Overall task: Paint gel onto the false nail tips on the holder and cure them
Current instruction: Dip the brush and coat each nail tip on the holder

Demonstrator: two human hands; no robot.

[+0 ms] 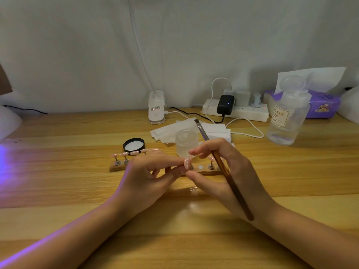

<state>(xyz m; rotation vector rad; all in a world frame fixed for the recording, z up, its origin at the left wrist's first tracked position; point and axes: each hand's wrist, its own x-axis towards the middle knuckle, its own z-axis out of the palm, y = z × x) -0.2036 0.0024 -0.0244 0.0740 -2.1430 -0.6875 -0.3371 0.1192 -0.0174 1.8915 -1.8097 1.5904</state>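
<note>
Bench (58, 191) of pale wood, carrying a wooden holder (116, 167) with a row of pink nail tips (124, 153) on metal stands, running left to right just beyond the hands. Left hand (147, 177) pinching one detached spotted tip (187, 164) between thumb and fingers, at the middle of the holder above a bare magnet disc (200, 167). Right hand (223, 171) curled round a brush (219, 167), bristles pointing far and up, fingertips meeting the same tip.

Risks, as judged: smudged gel from fingers touching the painted face; tip dropped while both grips crowd it; brush handle or wrist knocking the open gel jar (186, 141) standing just behind (its black lid (134, 145) lying apart to the left); stray violet light at the left edge hardening gel early.

Hidden or unclear: middle of the holder behind the hands; right-hand stands partly covered; source of the violet glow cut off at left; gel on the bristles not discernible; bottle (285, 117) label only partly legible.
</note>
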